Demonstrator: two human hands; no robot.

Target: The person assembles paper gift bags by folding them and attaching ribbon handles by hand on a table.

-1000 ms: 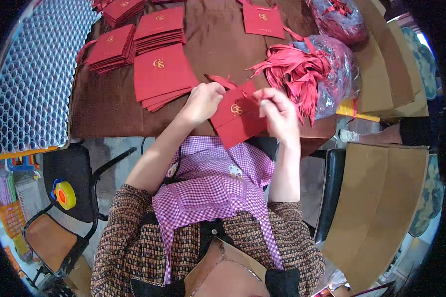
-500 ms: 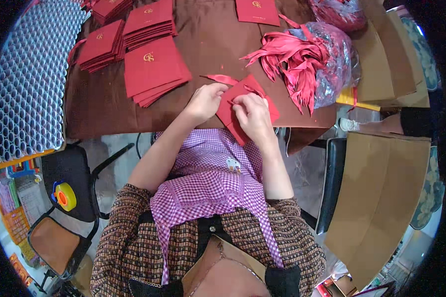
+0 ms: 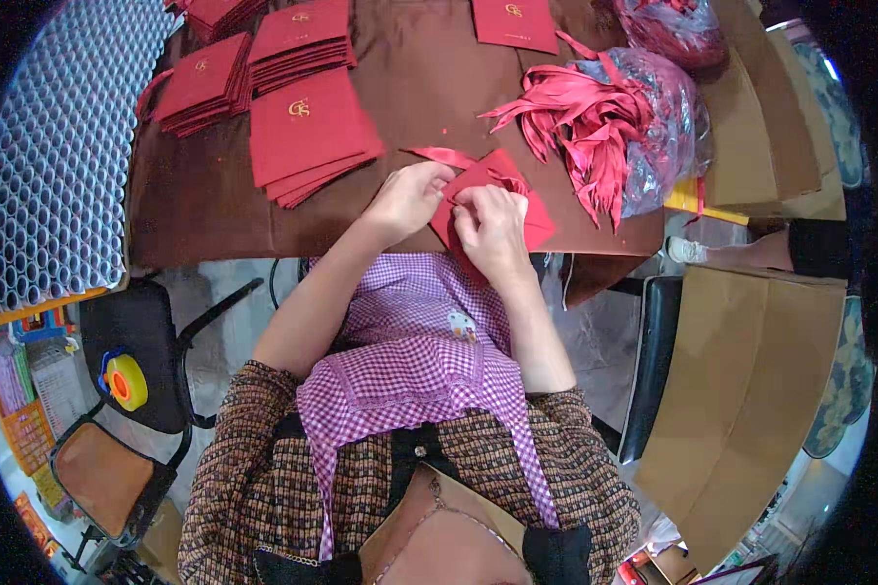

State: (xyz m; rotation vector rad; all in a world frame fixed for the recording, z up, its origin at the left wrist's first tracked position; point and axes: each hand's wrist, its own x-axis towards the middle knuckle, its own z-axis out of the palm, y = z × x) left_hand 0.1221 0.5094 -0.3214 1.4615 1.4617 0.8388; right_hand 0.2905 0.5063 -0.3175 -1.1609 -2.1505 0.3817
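Note:
A red paper envelope (image 3: 534, 222) lies turned at an angle near the table's front edge, between my hands. A glossy red ribbon (image 3: 444, 155) crosses its upper left side, and another loop of ribbon shows near its top corner. My left hand (image 3: 408, 203) is closed at the envelope's left edge, thumb and fingers pinching the ribbon. Over the envelope's middle, my right hand (image 3: 496, 232) has its fingers curled in, their tips close to the left hand's. What the right fingertips grip is mostly hidden, though a bit of ribbon shows beside them.
Stacks of red envelopes (image 3: 312, 127) stand at the left of the brown-covered table (image 3: 410, 58). A single envelope (image 3: 517, 24) lies farther back. Red ribbons (image 3: 595, 127) spill from a plastic bag at right, beside cardboard boxes (image 3: 751, 351). A honeycomb-patterned sheet (image 3: 59, 166) borders the left.
My right hand has shifted slightly left and its fingers are curled tighter near the left fingertips. The whole view has moved a little; the envelope stays under my hands.

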